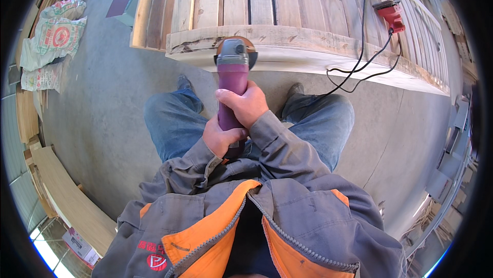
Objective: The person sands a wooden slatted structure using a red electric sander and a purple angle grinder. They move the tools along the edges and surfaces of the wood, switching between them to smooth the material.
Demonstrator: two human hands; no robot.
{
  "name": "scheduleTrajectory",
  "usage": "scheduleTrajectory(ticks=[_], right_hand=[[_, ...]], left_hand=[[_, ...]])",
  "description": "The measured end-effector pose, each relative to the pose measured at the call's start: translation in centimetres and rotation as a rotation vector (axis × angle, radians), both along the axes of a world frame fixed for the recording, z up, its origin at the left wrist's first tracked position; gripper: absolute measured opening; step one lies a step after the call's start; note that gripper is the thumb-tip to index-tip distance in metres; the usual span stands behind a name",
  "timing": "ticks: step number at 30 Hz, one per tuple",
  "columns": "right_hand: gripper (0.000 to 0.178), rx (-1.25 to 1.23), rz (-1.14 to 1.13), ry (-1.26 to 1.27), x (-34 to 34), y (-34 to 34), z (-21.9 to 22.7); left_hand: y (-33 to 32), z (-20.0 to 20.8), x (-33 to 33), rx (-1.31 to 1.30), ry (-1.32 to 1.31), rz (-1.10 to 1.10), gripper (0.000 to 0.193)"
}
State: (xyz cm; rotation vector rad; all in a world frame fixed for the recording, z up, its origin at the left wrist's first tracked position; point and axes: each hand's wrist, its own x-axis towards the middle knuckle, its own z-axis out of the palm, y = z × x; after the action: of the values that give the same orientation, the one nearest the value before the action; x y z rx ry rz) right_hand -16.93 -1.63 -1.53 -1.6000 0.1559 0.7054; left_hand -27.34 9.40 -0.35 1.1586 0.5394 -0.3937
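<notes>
Both my hands grip a purple angle grinder (232, 80) with a grey metal head, held out in front of me between my knees. My left hand (221, 137) wraps round the rear of its body. Further forward, my right hand (245, 103) closes round the middle, thumb across the top. An orange-brown disc (245, 43) at the grinder's head overlaps the front edge board of a slatted wooden panel (287, 35). From above I cannot tell whether the disc touches the wood.
A red corded power tool (392, 16) lies on the slats to the right, its black cables (362, 67) hanging over the edge. White printed sacks (56, 39) lie at the far left, near a teal-edged box (126, 2). Wooden boards (72, 196) are at the lower left.
</notes>
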Motion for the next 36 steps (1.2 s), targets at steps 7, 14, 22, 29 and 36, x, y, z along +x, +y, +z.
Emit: scheduleTrajectory(ticks=[7, 14, 22, 29, 36], right_hand=[[0.066, 0.03, -0.023, 0.023, 0.6, -2.3, -0.4], [0.067, 0.131, 0.078, 0.049, 0.3, 0.7, -0.8], [0.057, 0.056, 0.056, 0.028, 0.6, 0.1, -0.1], [0.057, 0.048, 0.049, 0.024, 0.6, 0.1, -0.4], [0.065, 0.057, 0.052, 0.038, 0.5, -0.1, 0.1]], left_hand=[[-1.7, -0.3, 0.8, 0.01, 0.058, -0.037, 0.05], [-0.6, 0.2, -0.6, 0.09, 0.059, 0.084, 0.045], [-0.9, 0.2, -0.1, 0.044, 0.064, 0.067, 0.045], [-0.6, 0.3, 0.0, 0.061, 0.069, 0.053, 0.043], [-0.5, -0.3, -0.1, 0.037, 0.062, 0.029, 0.047]])
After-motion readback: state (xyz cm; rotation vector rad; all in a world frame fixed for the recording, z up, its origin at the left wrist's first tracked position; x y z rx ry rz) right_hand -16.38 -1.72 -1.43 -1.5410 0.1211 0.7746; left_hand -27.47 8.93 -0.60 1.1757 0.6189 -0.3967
